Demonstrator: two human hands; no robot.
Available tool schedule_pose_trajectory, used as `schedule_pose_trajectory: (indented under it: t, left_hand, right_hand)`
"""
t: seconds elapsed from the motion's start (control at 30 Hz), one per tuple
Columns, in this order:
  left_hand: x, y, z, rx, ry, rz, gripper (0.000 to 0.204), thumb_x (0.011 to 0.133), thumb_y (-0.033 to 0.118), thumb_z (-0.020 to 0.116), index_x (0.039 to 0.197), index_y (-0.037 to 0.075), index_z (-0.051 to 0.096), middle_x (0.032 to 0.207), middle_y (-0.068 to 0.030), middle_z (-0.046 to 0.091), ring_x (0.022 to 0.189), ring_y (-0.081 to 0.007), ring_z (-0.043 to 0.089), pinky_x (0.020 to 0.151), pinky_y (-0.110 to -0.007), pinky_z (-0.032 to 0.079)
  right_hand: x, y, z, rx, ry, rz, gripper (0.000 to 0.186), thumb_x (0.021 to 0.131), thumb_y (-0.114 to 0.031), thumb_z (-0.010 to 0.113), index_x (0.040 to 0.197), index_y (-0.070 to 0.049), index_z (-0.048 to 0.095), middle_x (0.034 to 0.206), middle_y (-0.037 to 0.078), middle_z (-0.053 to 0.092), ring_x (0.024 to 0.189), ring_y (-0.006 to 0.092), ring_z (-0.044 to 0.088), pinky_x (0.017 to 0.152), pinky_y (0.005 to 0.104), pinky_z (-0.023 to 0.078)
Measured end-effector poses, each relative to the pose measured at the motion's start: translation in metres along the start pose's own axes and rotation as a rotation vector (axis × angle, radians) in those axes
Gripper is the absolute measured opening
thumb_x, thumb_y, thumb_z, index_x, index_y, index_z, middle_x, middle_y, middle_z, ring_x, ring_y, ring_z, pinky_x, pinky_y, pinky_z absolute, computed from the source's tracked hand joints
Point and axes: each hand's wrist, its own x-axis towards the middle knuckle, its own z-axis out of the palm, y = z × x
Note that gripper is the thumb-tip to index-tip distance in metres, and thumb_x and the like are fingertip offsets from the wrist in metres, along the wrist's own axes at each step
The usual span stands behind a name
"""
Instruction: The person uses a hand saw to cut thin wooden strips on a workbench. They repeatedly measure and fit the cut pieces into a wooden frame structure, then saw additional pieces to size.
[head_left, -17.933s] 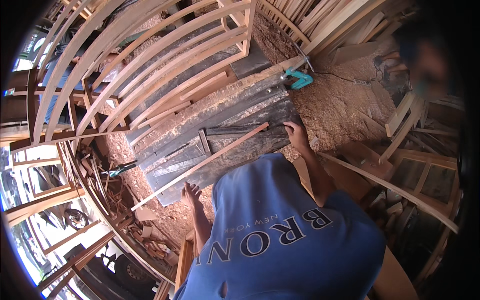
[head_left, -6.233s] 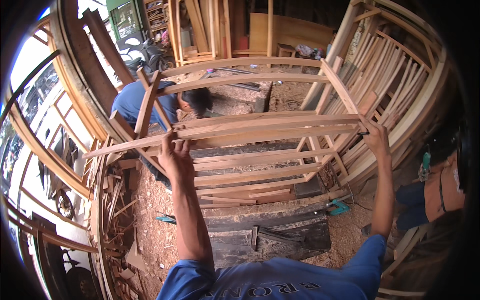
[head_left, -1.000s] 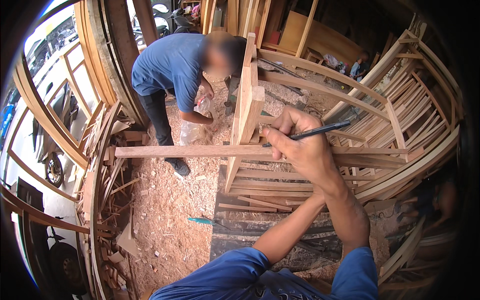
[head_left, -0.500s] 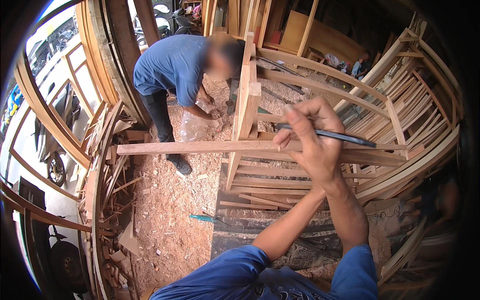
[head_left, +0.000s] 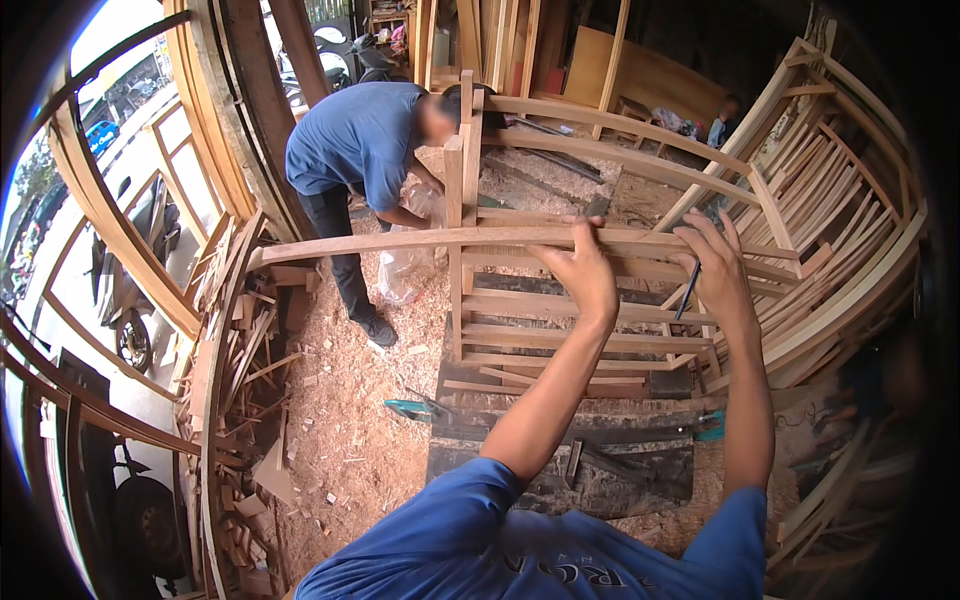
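A long, slightly curved wooden strip (head_left: 390, 241) lies crosswise in front of me, its left end reaching the stack of wood on that side. My left hand (head_left: 582, 275) is closed around the strip right of its middle, thumb on the near side and fingertips over the top. Farther right, my right hand (head_left: 722, 272) touches the strip with its fingers and keeps a dark pencil (head_left: 688, 291) pinned against the palm, tip downward. Behind and below the strip is a slatted wooden frame (head_left: 550, 305) with an upright post (head_left: 462, 190).
A co-worker in a blue shirt (head_left: 355, 130) bends over a clear plastic bag (head_left: 405, 262) at the upper left. Wood shavings (head_left: 350, 420) cover the floor. Teal-ended clamps (head_left: 408, 407) lie below the frame. Offcuts (head_left: 245, 370) pile up left; curved strips (head_left: 840, 210) are stacked right.
My hands, overlapping before, are now apart on the strip. The pencil has swung from nearly level to pointing down. The strip is higher and shows its curve; my view has shifted slightly.
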Motion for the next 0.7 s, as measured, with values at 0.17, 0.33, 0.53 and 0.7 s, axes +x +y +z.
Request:
schedule_pose_trajectory:
  t: [0.17,0.33,0.53,0.7]
  left_hand:
    - [-0.018,0.025,-0.010,-0.052,-0.024,-0.113,0.044,0.101,0.017,0.053,0.134,0.001,0.028,0.119,-0.0125,0.054,0.103,-0.0177,0.057,0.095,-0.032,0.045]
    - [-0.082,0.065,-0.054,-0.217,-0.035,-0.038,0.049,0.104,0.021,0.045,0.145,0.005,0.024,0.117,-0.0119,0.056,0.111,-0.0191,0.053,0.095,-0.038,0.043]
    - [-0.140,0.191,-0.160,0.221,-0.157,0.307,0.051,0.105,0.026,0.042,0.147,0.002,0.026,0.076,0.0028,0.041,0.060,-0.0045,0.037,0.051,-0.021,0.035]
    - [-0.141,0.302,-0.178,0.761,0.081,0.695,0.056,0.102,0.038,0.046,0.150,0.016,0.027,0.088,-0.0056,0.059,0.050,-0.0026,0.032,0.034,-0.018,0.026]
  right_hand:
    - [-0.014,0.007,-0.001,0.121,0.229,-0.205,0.023,0.075,-0.006,0.073,0.095,0.001,0.065,0.108,0.015,0.062,0.118,0.0357,0.057,0.108,0.0517,0.040]
    - [-0.083,-0.043,-0.014,0.180,0.325,-0.208,0.024,0.074,-0.007,0.077,0.093,0.001,0.065,0.106,0.016,0.061,0.116,0.0378,0.059,0.102,0.0500,0.047]
    - [-0.223,-0.142,0.032,0.887,0.080,0.006,0.032,0.080,-0.002,0.073,0.111,-0.001,0.063,0.116,0.018,0.062,0.108,0.0340,0.063,0.088,0.0416,0.055]
    - [-0.311,-0.181,0.146,1.016,-0.536,0.502,0.015,0.086,0.002,0.059,0.100,-0.001,0.060,0.099,0.021,0.067,0.089,0.0360,0.069,0.074,0.0431,0.057]
